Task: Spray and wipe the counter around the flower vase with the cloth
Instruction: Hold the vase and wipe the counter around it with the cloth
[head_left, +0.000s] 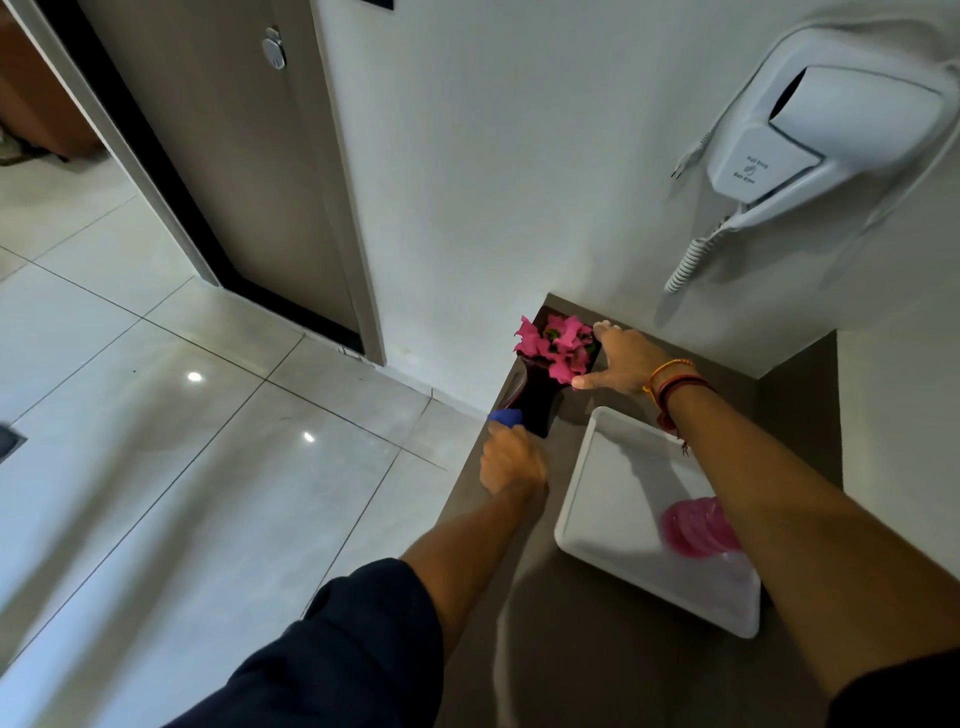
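A dark flower vase (540, 400) with pink flowers (558, 345) stands at the far left corner of the brown counter (524, 649), against the wall. My right hand (626, 361) reaches across from the right, with its thumb and fingers on either side of the vase's top. My left hand (511, 460) is a fist at the counter's left edge, just in front of the vase's base. It is closed on a blue cloth (506, 417), of which only a small bunch shows. A blurred pink and clear object (698, 527), possibly the spray bottle, lies in the sink.
A white rectangular sink (613, 467) sits on the counter to the right of the vase. A wall-mounted hair dryer (831, 135) with a coiled cord hangs above. A tiled floor (182, 415) and a door (244, 156) lie to the left.
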